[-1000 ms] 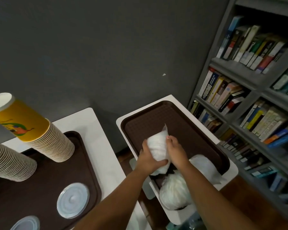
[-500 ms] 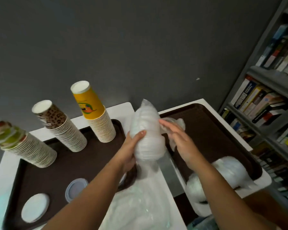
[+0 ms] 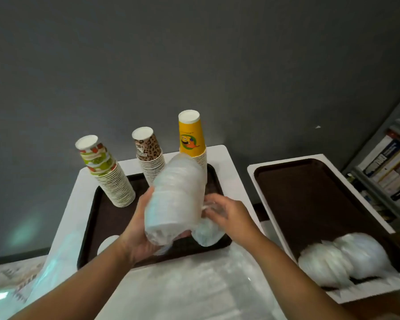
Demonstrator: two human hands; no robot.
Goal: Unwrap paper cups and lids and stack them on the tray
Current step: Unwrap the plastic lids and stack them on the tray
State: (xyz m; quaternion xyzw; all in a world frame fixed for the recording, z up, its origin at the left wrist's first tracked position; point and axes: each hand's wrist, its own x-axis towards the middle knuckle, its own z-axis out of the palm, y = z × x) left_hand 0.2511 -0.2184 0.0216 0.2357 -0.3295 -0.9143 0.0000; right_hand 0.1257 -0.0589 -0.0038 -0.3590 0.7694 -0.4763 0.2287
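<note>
Lids, wrapped as a sleeve (image 3: 176, 199) in clear plastic, are being held at the centre of the frame above the left brown tray (image 3: 106, 218). Three unwrapped cup stacks are already standing inverted along that tray's far edge: a green-patterned stack (image 3: 106, 174) at left, a leopard-print stack (image 3: 149, 155) in the middle and a yellow stack (image 3: 192, 137) behind the sleeve. One loose lid (image 3: 106, 244) is lying flat near the tray's lower left, partly hidden by the left forearm. Two more wrapped bundles (image 3: 342, 259) are still lying on the right tray (image 3: 310, 192) at the lower right, so the cups appear done while the lids are judged to be mostly outstanding. Loose plastic wrap (image 3: 194, 280) is spreading over the white table (image 3: 219, 158) along the bottom of the frame.

The left hand (image 3: 139, 229) is cupping the sleeve's lower end from beneath, fingers curled round it. The right hand (image 3: 226, 213) is reaching in from the right, fingertips pinching the crumpled wrap beside the sleeve, seemingly peeling it away. A bookshelf (image 3: 388, 167) is filling the right edge.
</note>
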